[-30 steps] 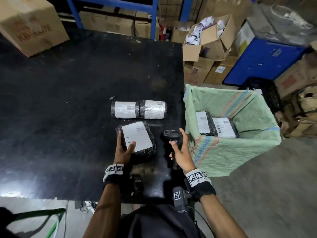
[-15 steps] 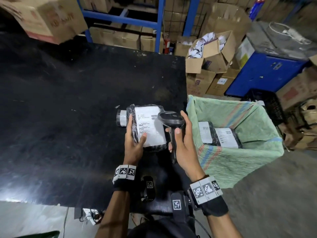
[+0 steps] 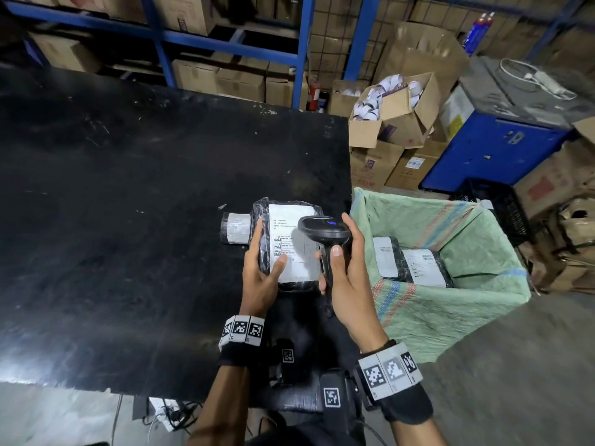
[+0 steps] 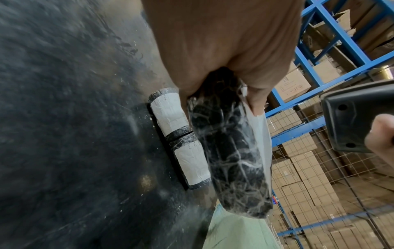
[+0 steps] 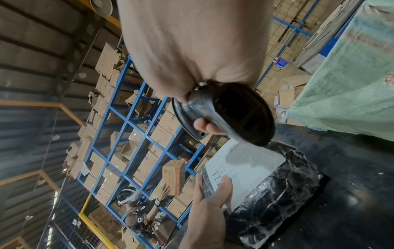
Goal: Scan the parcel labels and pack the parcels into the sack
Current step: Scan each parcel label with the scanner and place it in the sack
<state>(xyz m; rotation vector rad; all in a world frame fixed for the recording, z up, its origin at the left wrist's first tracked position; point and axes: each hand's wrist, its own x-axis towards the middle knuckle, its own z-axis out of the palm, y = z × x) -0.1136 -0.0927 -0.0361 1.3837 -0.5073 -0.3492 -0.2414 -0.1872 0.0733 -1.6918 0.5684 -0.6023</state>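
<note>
My left hand (image 3: 262, 268) grips a black plastic-wrapped parcel (image 3: 289, 217) with a white label (image 5: 245, 166), lifted off the black table (image 3: 128, 204); the thumb lies on the label. My right hand (image 3: 344, 268) holds a black barcode scanner (image 3: 323, 228) by its handle, head over the label. In the left wrist view the held parcel (image 4: 232, 160) hangs above two wrapped rolls (image 4: 181, 134) lying end to end on the table; one roll (image 3: 235, 227) shows behind the parcel. The green woven sack (image 3: 450, 304) stands open to the right with two labelled parcels (image 3: 412, 262) inside.
Open cardboard boxes (image 3: 396, 114) and a blue cabinet (image 3: 492, 149) stand beyond the sack, a black crate (image 3: 492, 204) behind it. Blue shelving (image 3: 302, 43) with cartons runs along the back. Another person (image 5: 140, 217) handles a box at the racks.
My left hand raised the parcel from the table and tilted its label up. My right hand lifted the scanner from beside the sack and brought it over the label.
</note>
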